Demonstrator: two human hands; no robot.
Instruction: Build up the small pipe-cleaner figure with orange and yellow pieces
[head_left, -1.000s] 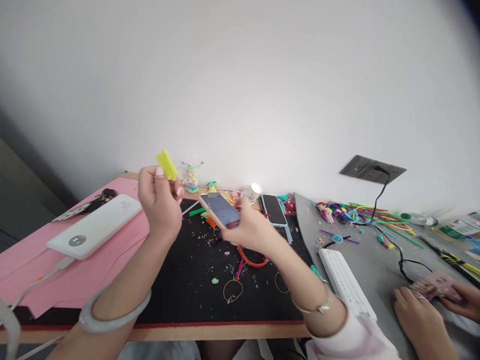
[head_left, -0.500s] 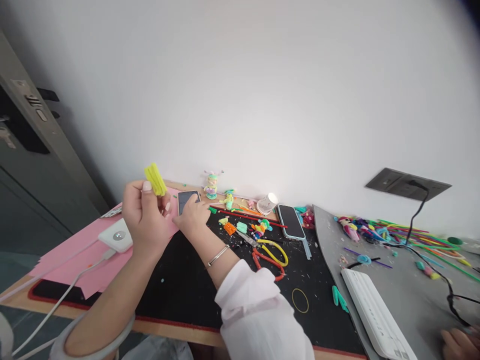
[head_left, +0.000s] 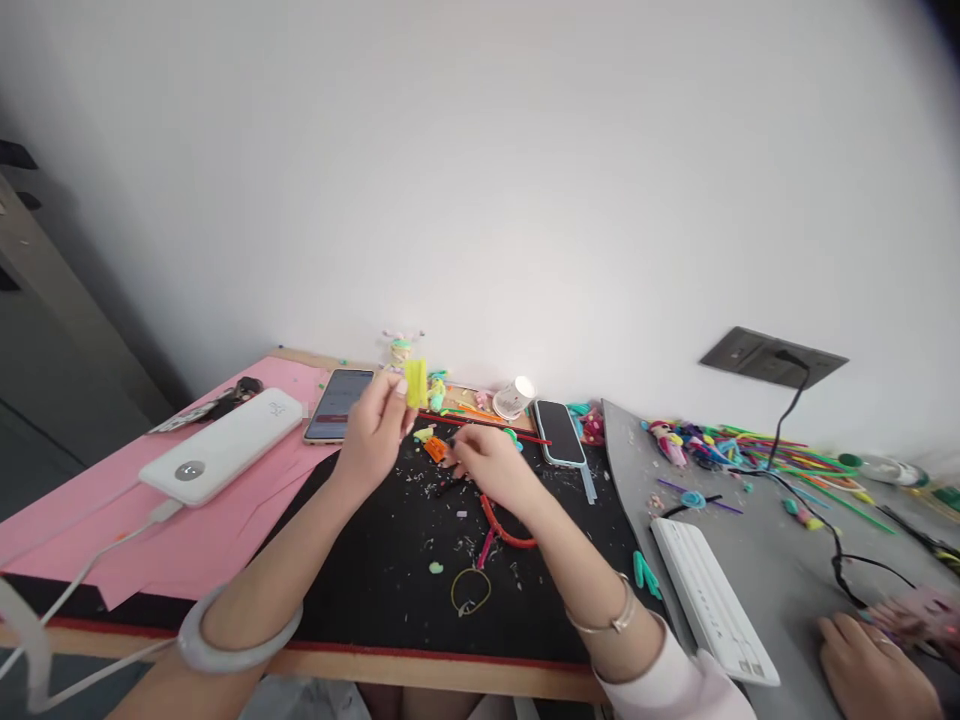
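Note:
My left hand (head_left: 379,425) is closed in a pinch on a yellow bundle of fuzzy pipe cleaner pieces (head_left: 417,384), raised above the black mat (head_left: 375,590). Over the mat's middle, my right hand (head_left: 495,462) reaches down with curled fingers beside an orange fuzzy piece (head_left: 435,449). What those fingertips hold, if anything, is hidden. Below that hand shows the red handle of the scissors (head_left: 508,535); their other parts are covered. A small doll figure (head_left: 401,350) and a yellow-green figure (head_left: 436,390) stand behind my left hand.
A white power bank (head_left: 225,450) and a phone (head_left: 339,405) lie on pink sheets (head_left: 97,520) at left. Another phone (head_left: 559,433) and a paper cup (head_left: 514,398) are at the back. A white power strip (head_left: 712,600) and another person's hand (head_left: 870,665) are at right.
My right hand has left the phone at left and moved right, down over the scissors. My left hand has carried the yellow bundle rightward. The view has shifted.

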